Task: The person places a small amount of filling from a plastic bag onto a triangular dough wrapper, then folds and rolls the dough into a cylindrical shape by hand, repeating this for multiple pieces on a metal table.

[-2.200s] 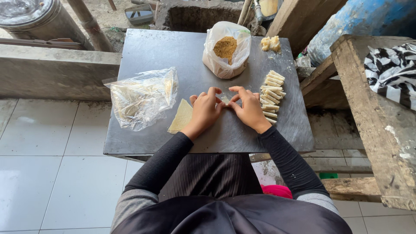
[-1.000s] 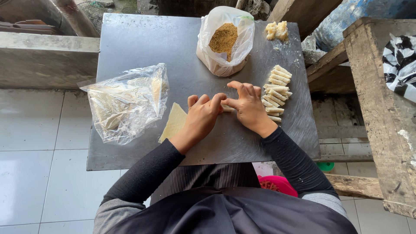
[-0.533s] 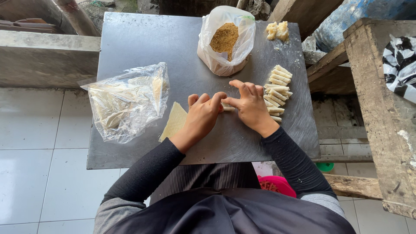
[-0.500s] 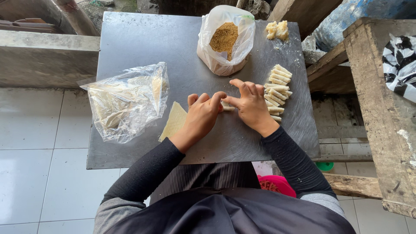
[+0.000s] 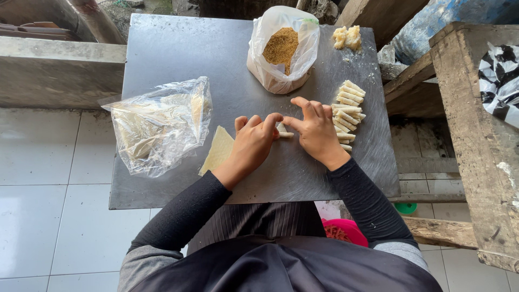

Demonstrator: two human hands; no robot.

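Both my hands meet at the middle of a grey metal table [image 5: 178, 48]. My left hand [image 5: 253, 145] and my right hand [image 5: 316, 132] pinch a small pale rolled pastry [image 5: 283, 131] between their fingertips, pressed to the tabletop. A flat pale wrapper sheet [image 5: 218, 150] lies under my left wrist. Just right of my right hand is a pile of several finished rolls [image 5: 347, 109].
A clear plastic bag of wrapper sheets [image 5: 157, 125] lies at the table's left. An open bag of brown crumbly filling [image 5: 283, 48] stands at the back, with a pale lump [image 5: 347, 37] beside it. A rough wooden bench [image 5: 476, 135] is on the right; tiled floor on the left.
My hands have stayed on the roll, fingers shifting slightly as it is rolled. The view has moved closer and a little to the right since the oldest frame.
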